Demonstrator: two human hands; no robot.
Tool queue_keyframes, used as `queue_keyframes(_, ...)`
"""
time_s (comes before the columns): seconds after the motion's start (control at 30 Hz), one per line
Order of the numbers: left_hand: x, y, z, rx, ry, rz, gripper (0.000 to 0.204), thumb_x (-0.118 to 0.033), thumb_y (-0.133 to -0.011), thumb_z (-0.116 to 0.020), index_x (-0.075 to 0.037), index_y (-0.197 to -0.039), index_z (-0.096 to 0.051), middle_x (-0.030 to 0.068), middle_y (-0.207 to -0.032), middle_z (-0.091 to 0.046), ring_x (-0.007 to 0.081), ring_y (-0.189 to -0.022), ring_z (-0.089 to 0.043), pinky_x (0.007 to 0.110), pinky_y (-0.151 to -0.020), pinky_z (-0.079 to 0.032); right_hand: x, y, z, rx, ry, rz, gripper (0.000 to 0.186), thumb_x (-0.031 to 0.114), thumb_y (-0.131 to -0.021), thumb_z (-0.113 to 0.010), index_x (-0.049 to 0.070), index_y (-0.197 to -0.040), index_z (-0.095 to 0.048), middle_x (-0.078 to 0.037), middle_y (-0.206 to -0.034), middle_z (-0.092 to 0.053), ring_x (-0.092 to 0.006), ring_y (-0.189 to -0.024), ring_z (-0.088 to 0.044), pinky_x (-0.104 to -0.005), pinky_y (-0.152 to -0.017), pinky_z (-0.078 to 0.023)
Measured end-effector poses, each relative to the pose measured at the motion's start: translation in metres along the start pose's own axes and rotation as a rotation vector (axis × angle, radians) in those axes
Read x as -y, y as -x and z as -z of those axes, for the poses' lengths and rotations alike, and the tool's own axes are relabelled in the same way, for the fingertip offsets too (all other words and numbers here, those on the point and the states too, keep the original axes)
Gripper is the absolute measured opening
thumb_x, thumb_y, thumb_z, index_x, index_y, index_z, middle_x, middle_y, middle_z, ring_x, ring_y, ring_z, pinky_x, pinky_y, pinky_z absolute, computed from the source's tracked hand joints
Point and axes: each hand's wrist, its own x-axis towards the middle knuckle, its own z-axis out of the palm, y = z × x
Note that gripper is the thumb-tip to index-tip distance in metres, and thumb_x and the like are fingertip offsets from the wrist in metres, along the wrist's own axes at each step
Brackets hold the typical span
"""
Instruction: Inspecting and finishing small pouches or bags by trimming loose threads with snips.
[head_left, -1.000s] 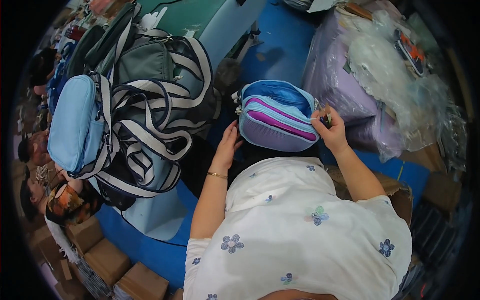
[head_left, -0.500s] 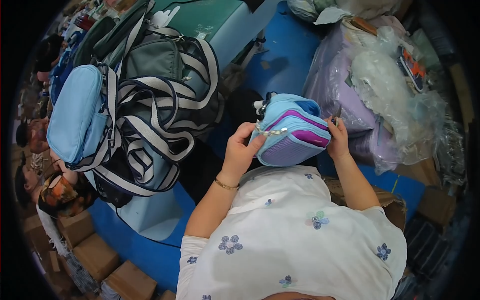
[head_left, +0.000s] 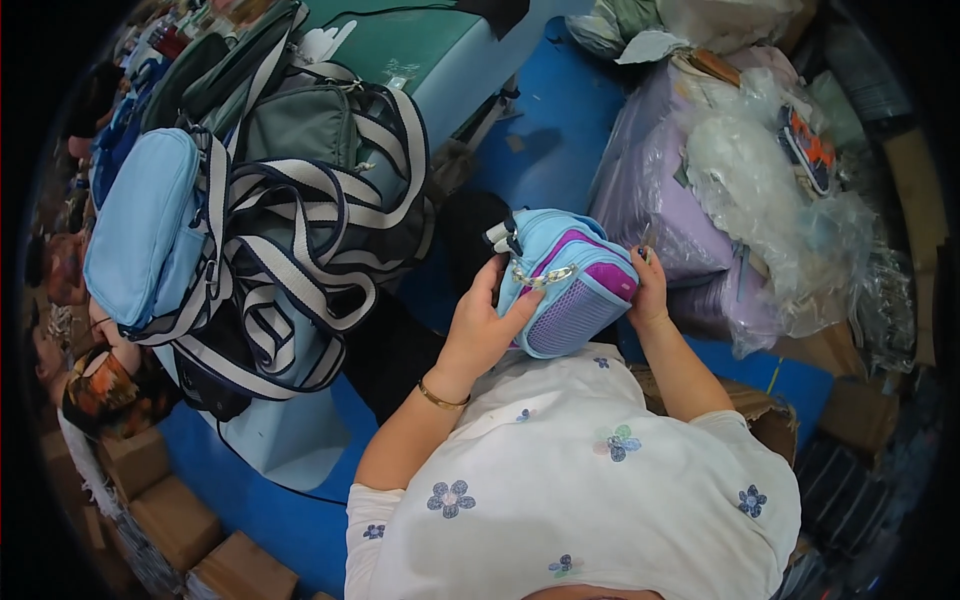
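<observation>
Over my lap is a small light blue bag [head_left: 560, 240] with purple trim and a lilac mesh side pocket [head_left: 578, 318]. My left hand [head_left: 480, 325] grips its left end, thumb in front and fingers behind. Beside that thumb lies a pale, shiny chain-like or braided strip [head_left: 545, 278], and a white-and-dark strap end [head_left: 498, 238] sticks up at the bag's top left corner. My right hand [head_left: 650, 292] is closed at the bag's right end, by the purple corner. From its fingers pokes a small, pointed metal tool [head_left: 650, 238], too small to name surely.
On the left, a pile of striped straps [head_left: 300, 235] and dark green bags lies with another light blue bag [head_left: 145, 225] on a green-topped table [head_left: 420, 45]. Plastic-wrapped lilac bundles [head_left: 655, 170] stand at right. Cardboard boxes [head_left: 175, 515] and another person's arm [head_left: 120, 340] are at left.
Both hands and the bag have shifted slightly down and left in the picture. The bag has tilted, turning its mesh side more upright. My left hand keeps its grip.
</observation>
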Motion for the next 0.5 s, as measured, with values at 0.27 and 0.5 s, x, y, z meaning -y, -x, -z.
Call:
queue_keyframes(0.27,0.005,0.014,0.016,-0.184,0.255,-0.108,0.052,-0.009,-0.086,-0.067,0.004,-0.131,-0.046,0.0096,-0.119,-0.059,0.0157,-0.106,-0.056,0.028,-0.093,-0.044,0.011,-0.04,-0.002,-0.038,0.488,0.146,0.014,0.018,-0.094,-0.057,0.007,-0.102,-0.057,-0.001,-0.084,-0.059,-0.0096,-0.078,-0.056,-0.0247,-0.072,-0.045)
queue_keyframes(0.5,-0.003,0.027,0.065,-0.242,0.167,-0.084,0.043,-0.002,-0.077,-0.073,0.003,-0.117,-0.058,0.0059,-0.104,-0.065,0.0109,-0.092,-0.06,0.025,-0.082,-0.049,0.051,-0.104,-0.16,0.434,0.99,0.716,0.037,0.017,-0.094,-0.053,0.004,-0.128,-0.053,-0.01,-0.094,-0.052,-0.0206,-0.085,-0.053,-0.0286,-0.076,-0.043)
